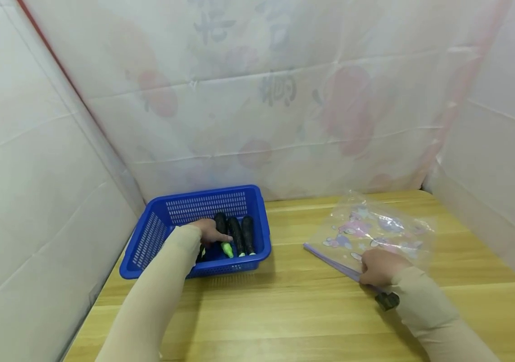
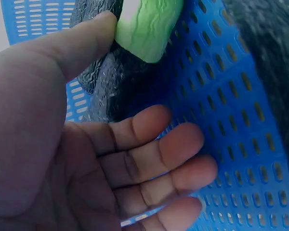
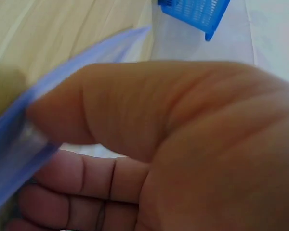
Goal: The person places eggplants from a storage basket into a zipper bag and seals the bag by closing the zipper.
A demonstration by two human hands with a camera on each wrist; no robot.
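Observation:
My left hand point(image 1: 210, 231) reaches into a blue plastic basket point(image 1: 264, 236). In the left wrist view its fingers point(image 2: 183, 144) are loosely bent with nothing between them and the palm. The thumb tip touches or lies right beside the light green end point(image 2: 149, 33) of a dark, long eggplant-like vegetable. More such dark vegetables point(image 1: 235, 234) lie side by side at the basket's right. On the table, my right hand point(image 1: 384, 266) pinches the purple edge of a clear plastic bag point(image 1: 375, 226) printed with pink and purple cartoon figures. The right wrist view shows the thumb over that edge point(image 3: 86, 60).
The wooden table point(image 1: 275, 311) extends between the basket and the bag. Pale printed sheeting point(image 1: 239, 125) hangs behind it and at both sides. A small dark block point(image 1: 387, 300) shows at the right wrist.

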